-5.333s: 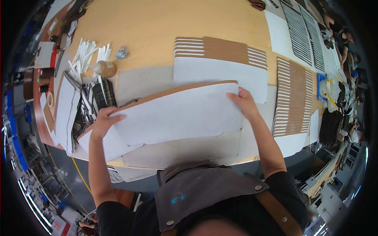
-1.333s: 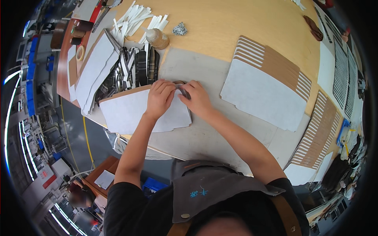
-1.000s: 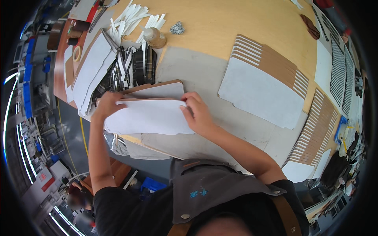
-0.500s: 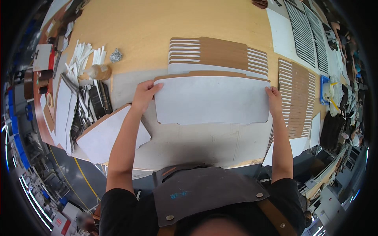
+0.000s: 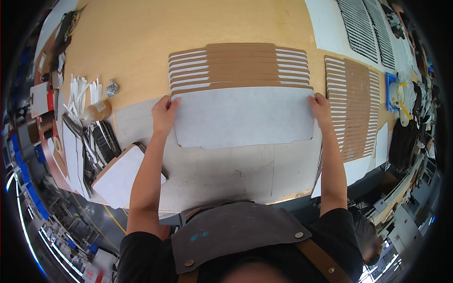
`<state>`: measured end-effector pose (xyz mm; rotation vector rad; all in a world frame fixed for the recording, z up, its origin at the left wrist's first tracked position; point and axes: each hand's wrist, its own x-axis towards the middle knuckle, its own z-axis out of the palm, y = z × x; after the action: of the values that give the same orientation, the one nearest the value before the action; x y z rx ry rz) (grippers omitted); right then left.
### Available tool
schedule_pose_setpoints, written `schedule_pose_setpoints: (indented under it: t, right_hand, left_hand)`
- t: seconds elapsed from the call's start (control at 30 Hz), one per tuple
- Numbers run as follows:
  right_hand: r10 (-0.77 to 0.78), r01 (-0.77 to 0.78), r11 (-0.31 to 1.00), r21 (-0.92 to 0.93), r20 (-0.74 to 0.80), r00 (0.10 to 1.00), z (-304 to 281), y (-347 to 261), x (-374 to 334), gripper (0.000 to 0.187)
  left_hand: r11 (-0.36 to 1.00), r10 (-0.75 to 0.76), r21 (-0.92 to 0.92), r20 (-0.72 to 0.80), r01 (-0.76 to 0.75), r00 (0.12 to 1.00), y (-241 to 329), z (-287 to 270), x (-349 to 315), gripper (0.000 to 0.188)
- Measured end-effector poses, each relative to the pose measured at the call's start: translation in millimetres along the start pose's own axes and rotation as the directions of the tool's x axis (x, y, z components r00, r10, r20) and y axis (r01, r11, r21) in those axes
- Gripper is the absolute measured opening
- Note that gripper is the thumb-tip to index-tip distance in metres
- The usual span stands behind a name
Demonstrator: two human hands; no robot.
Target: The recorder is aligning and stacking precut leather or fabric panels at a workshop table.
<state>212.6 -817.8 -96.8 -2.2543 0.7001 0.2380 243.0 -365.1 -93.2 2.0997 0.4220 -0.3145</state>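
Note:
A white panel (image 5: pixel 243 118) with a brown far edge and stepped corners lies in front of me, roughly level. My left hand (image 5: pixel 163 115) pinches its far left corner, thumb on top. At the far right corner my right hand (image 5: pixel 322 111) grips it the same way. Beyond the held panel, several similar panels overlap in a stepped row (image 5: pixel 241 61), each showing a brown band and white end strips. The held panel's far edge overlaps the nearest of them, and the two outlines nearly line up. Its underside is hidden.
A second stepped row of panels (image 5: pixel 357 108) runs along the right. More white panels (image 5: pixel 123 177) lie near my left forearm, beside dark strips (image 5: pixel 104 139). A bottle (image 5: pixel 98 111), white strips (image 5: pixel 78 94) and a foil ball (image 5: pixel 112 88) stand further left. A blue tray (image 5: pixel 391 92) sits far right.
Both hands have slid the held panel away from me and slightly right relative to the row, covering more of the nearest panel. The whole view has also shifted.

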Motion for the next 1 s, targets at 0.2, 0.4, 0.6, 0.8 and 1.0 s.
schedule_pose_setpoints:
  t: [0.2, 0.4, 0.6, 0.8, 1.0]
  right_hand:
    - [-0.061, 0.056, 0.986, -0.157, -0.025, 0.998, 1, -1, 0, 0.028]
    - [-0.030, 0.026, 0.989, -0.145, -0.026, 0.999, 0, -9, -3, 0.029]
    - [-0.068, 0.057, 0.987, -0.148, -0.068, 0.995, -1, -3, 1, 0.030]
    - [-0.063, 0.056, 0.979, -0.195, -0.031, 0.998, 1, -12, 1, 0.029]
    - [0.000, -0.001, 0.990, -0.142, -0.004, 1.000, -1, -20, -3, 0.026]
  left_hand:
    - [0.999, 0.025, 0.048, -0.056, -0.022, 0.998, 0, 6, 0, 0.029]
    - [0.990, 0.119, 0.090, -0.121, -0.108, 0.986, 4, 8, -8, 0.028]
    - [0.978, 0.180, 0.133, -0.131, -0.162, 0.975, 1, 10, -7, 0.028]
    - [0.978, 0.188, 0.117, -0.134, -0.173, 0.973, -5, 8, -3, 0.028]
    - [0.983, 0.137, 0.141, -0.150, -0.116, 0.979, -6, 9, 1, 0.029]
